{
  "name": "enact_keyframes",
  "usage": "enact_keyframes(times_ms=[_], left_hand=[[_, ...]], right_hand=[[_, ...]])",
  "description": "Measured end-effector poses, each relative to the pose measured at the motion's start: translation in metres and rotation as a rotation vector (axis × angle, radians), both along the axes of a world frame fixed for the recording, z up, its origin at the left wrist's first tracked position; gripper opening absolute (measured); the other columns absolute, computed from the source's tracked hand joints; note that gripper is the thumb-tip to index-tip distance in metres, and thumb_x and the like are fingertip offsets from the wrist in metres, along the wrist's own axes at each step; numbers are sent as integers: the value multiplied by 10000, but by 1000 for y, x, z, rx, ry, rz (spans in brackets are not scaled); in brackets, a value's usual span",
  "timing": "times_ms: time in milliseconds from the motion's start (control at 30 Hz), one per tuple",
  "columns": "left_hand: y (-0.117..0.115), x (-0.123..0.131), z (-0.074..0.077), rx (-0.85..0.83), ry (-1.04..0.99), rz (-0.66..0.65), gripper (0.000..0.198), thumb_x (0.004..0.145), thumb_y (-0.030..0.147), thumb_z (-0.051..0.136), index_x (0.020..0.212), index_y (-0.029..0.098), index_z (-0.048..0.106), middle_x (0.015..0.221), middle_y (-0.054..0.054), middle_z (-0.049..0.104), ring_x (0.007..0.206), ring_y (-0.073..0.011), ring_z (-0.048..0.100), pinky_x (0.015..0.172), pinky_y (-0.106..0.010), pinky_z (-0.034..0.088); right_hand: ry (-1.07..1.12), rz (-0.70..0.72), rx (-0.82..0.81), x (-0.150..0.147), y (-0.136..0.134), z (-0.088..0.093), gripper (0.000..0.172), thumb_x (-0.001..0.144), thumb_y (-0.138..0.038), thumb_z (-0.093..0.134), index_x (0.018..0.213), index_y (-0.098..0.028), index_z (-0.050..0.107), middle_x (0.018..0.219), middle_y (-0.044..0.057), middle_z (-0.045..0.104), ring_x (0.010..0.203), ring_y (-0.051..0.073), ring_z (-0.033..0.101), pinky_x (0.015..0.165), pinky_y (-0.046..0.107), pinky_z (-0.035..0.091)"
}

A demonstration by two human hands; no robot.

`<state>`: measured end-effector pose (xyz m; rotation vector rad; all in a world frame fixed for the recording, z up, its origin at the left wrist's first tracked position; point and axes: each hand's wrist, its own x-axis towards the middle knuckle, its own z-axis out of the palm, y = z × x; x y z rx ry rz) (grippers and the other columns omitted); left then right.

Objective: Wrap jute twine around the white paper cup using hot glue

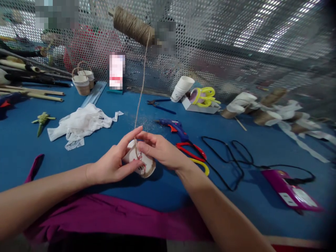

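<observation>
A white printed paper cup [148, 163] lies tilted between my two hands, with brown twine along its near rim. My left hand [122, 159] is closed around the cup from the left, thumb across its side. On the other side, my right hand [160, 148] has its fingers curled at the cup's top, pinching the twine against it; the exact fingertip contact is partly hidden. The jute twine [141, 87] runs taut from the cup up to a large spool [132, 26] mounted at the mesh.
Right of my hands are a blue glue gun [174, 127], scissors with red and yellow handles [193, 150], a black cord and a purple power strip [291, 190]. White lace [81, 122] lies left. Pliers [162, 106], stacked cups [182, 88] and twine-wrapped cups [81, 85] stand behind.
</observation>
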<state>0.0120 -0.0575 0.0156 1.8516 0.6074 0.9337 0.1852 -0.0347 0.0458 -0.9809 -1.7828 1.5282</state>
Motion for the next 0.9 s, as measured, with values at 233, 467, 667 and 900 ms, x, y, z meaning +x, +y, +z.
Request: enact_keyframes(times_ms=[233,467,667,900], left_hand=[[6,4,2,-113,-65,44,715,830,132,547,1414,231,148,619,56,464,442,-56,392,403,-137,378],[10,4,0,-241,-162,101,668,821,158,570,1387,224,220,643,48,446,500,-73,431,462,-162,424],[8,4,2,-215,-113,133,632,797,165,599,1349,220,297,660,44,451,501,-68,415,445,-153,403],[9,4,2,-194,-116,151,607,793,166,602,1328,212,320,681,40,456,510,-66,406,452,-153,399]], right_hand=[[262,-284,-87,1,-4,2,45,680,-235,682,661,-204,655,962,-3,629,896,120,566,834,277,431],[274,-482,-55,12,-4,6,106,635,-230,712,715,-207,646,742,-30,618,708,94,544,759,272,438],[233,-514,-28,17,-2,0,114,645,-232,719,725,-198,646,704,-41,608,661,74,530,723,243,434],[200,-577,-34,17,-3,2,132,622,-250,713,701,-186,629,674,-32,595,639,88,525,697,266,440]])
